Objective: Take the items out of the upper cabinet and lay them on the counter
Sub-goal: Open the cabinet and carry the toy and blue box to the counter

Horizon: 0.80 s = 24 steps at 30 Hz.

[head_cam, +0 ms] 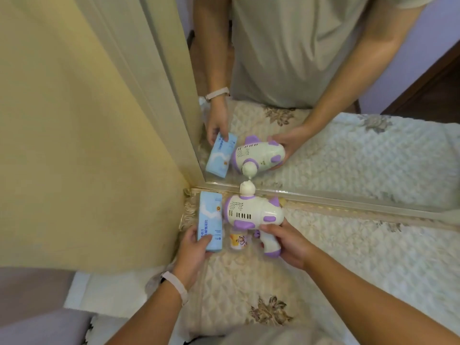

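Note:
My left hand (193,247) grips the near end of a light blue box (209,220) that lies lengthwise beside the yellow wall. My right hand (288,241) holds the handle of a white and purple toy gun (251,212), whose nozzle points at the mirror. A small clear bottle with a tiger label (238,241) sits between the box and the toy's handle, partly under the toy. All of them are over the quilted cream cover (249,282) on the counter.
A mirror (348,158) stands along the back edge behind a pale frame rail (348,202) and reflects the hands and items. The yellow cabinet side (87,145) closes off the left. The quilted cover stretches to the right (373,257).

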Each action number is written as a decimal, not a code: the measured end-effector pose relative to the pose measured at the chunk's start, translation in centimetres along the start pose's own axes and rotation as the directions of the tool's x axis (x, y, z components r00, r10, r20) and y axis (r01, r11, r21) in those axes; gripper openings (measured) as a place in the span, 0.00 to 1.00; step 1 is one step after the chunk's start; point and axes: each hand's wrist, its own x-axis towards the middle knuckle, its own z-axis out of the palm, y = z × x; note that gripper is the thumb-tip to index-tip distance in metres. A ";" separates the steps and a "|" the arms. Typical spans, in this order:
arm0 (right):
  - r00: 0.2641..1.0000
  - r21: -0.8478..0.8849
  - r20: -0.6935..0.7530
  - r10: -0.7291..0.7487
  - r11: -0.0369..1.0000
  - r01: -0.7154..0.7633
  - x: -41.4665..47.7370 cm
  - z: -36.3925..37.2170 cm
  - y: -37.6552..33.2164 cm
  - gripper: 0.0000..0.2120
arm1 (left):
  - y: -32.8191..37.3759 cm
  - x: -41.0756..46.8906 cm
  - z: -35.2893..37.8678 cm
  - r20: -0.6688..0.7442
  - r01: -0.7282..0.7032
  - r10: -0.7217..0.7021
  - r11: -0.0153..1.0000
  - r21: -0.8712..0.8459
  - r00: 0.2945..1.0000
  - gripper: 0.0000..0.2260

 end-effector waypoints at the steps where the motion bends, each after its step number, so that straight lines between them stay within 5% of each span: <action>1: 1.000 0.011 -0.003 0.027 1.000 -0.027 0.3 -0.2 0.3 0.27 | -0.2 0.4 0.0 0.014 -0.005 0.005 1.000 0.021 1.000 0.11; 9: 0.992 0.040 -0.053 0.114 0.993 -0.112 0.5 -1.4 1.0 0.17 | -2.0 2.0 -1.1 0.140 -0.182 0.149 0.946 0.270 0.979 0.17; 16: 0.968 -0.448 -0.239 -0.077 0.893 -0.040 -0.7 -1.9 1.2 0.14 | -1.9 0.3 -1.2 0.188 -0.405 0.363 0.747 0.528 0.913 0.23; 24: 0.936 -0.753 -0.189 -0.296 0.655 0.055 -2.9 -2.2 2.0 0.16 | -2.6 -3.0 -2.1 0.169 -0.398 0.407 0.582 0.709 0.898 0.24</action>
